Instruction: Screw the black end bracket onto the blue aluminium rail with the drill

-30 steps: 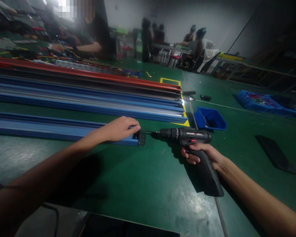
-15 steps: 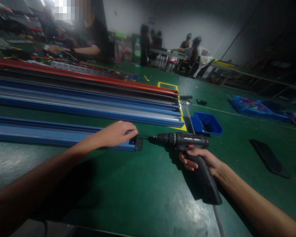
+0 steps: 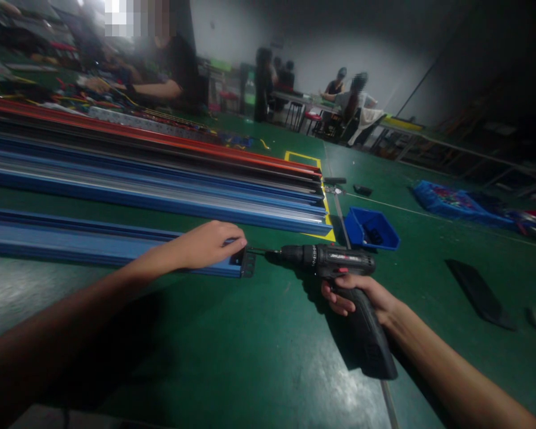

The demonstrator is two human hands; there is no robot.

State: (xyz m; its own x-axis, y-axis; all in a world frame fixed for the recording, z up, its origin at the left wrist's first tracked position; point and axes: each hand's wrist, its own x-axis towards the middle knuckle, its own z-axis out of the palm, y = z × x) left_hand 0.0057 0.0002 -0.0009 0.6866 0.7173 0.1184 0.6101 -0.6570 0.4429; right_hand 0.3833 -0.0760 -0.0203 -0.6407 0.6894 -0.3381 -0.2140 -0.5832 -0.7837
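My right hand (image 3: 361,298) is wrapped around the grip of a black cordless drill (image 3: 343,259), which lies level and points left. Its long thin bit reaches the black end cap (image 3: 249,264) on a blue metal profile (image 3: 102,241). My left hand (image 3: 205,245) lies over that end of the profile, gripping it with the thumb beside the cap and the bit's tip. Its other fingers are mostly hidden behind the profile. Whether a screw sits at the bit's tip is too small to tell.
Behind lie several long blue, black and red profiles (image 3: 161,199), ending at yellow tape (image 3: 304,156). A blue bin (image 3: 370,229) with dark parts stands beyond the drill. At right are a flat black piece (image 3: 480,295) and blue trays (image 3: 451,205). Co-workers sit across the green table (image 3: 232,351).
The view has shifted slightly. Both hands keep their holds, and the drill stays lined up with the end cap.
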